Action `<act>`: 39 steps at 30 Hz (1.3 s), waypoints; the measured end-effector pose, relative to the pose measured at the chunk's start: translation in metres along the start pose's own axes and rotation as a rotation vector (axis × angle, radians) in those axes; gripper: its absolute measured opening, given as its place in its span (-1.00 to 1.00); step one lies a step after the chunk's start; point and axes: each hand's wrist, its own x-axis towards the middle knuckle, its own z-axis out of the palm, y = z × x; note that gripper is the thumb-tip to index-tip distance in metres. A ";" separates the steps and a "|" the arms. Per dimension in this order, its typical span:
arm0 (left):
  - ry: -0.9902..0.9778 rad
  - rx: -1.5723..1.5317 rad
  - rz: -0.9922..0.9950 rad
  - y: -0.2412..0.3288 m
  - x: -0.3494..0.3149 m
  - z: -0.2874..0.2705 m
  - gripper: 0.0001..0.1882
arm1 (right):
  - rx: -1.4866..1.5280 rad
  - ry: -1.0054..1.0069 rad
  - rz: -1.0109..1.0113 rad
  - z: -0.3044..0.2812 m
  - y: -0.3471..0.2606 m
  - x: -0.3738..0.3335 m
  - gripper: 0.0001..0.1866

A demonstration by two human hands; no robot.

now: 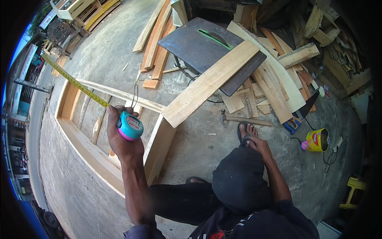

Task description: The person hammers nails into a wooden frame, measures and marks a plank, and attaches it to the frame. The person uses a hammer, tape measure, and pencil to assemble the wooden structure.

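My left hand [121,139] is closed round a teal and pink tape measure [131,126], its wire loop sticking up beside my fingers. The yellow tape blade [79,85] is pulled out toward the upper left, passing over a rectangular wooden frame [89,159] that has several slats inside. Whether the blade touches the frame is unclear. My right hand [260,147] rests at my bent knee in dark trousers [242,175], its fingers curled and partly hidden. Just past that knee are my sandalled foot and a claw hammer [242,120].
A wide plank [213,81] lies across a dark saw table [191,38] with a green-edged slot. Offcuts and long boards [274,93] are heaped behind it. At right are a handsaw [296,119] and a yellow can [317,140]. More boards [157,36] lie at the back.
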 end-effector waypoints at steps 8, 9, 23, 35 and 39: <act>0.080 0.052 0.023 0.010 -0.009 -0.028 -0.60 | -0.268 0.205 0.120 -0.035 0.094 0.059 -0.36; 0.072 0.067 0.016 0.007 -0.008 -0.023 -0.60 | -0.366 0.241 0.144 -0.034 0.105 0.069 -0.28; 0.149 0.516 0.083 -0.042 0.003 0.070 -0.60 | -0.588 0.227 0.200 -0.163 0.193 0.209 0.15; 0.164 0.788 0.091 -0.055 -0.012 0.119 -0.62 | -0.436 0.433 -0.093 -0.286 0.276 0.261 -0.15; 0.144 0.684 -0.010 -0.064 -0.017 0.157 -0.63 | -0.334 0.036 -0.007 -0.185 0.246 0.247 -0.15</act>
